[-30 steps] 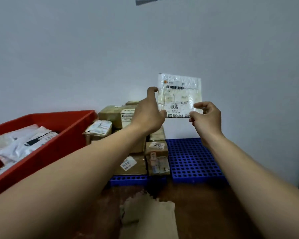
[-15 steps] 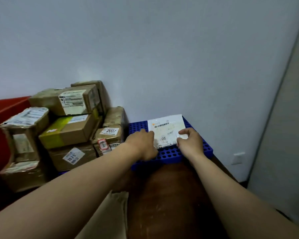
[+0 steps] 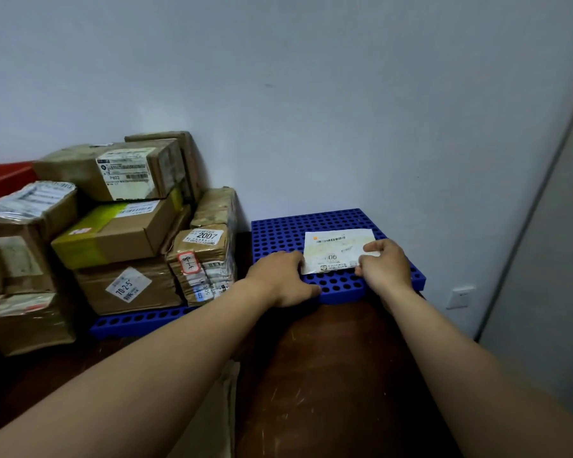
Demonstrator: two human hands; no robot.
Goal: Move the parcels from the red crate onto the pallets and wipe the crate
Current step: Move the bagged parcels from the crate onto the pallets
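Note:
A flat white parcel (image 3: 336,251) with a barcode label lies on the right blue perforated pallet (image 3: 278,231). My left hand (image 3: 283,277) holds its left edge, fingers curled at the corner. My right hand (image 3: 384,264) pinches its right edge, thumb on top. Only a strip of the red crate (image 3: 4,180) shows at the far left, behind the stacked boxes.
Several brown cardboard boxes (image 3: 119,233) are stacked on the left blue pallet (image 3: 136,320). A grey wall stands close behind. A wall socket (image 3: 460,297) sits low on the right. Brown floor with a piece of cardboard (image 3: 212,421) lies in front.
The parcel went from held up in the air down onto the right pallet, both hands with it. My view turned right, so most of the red crate left the frame.

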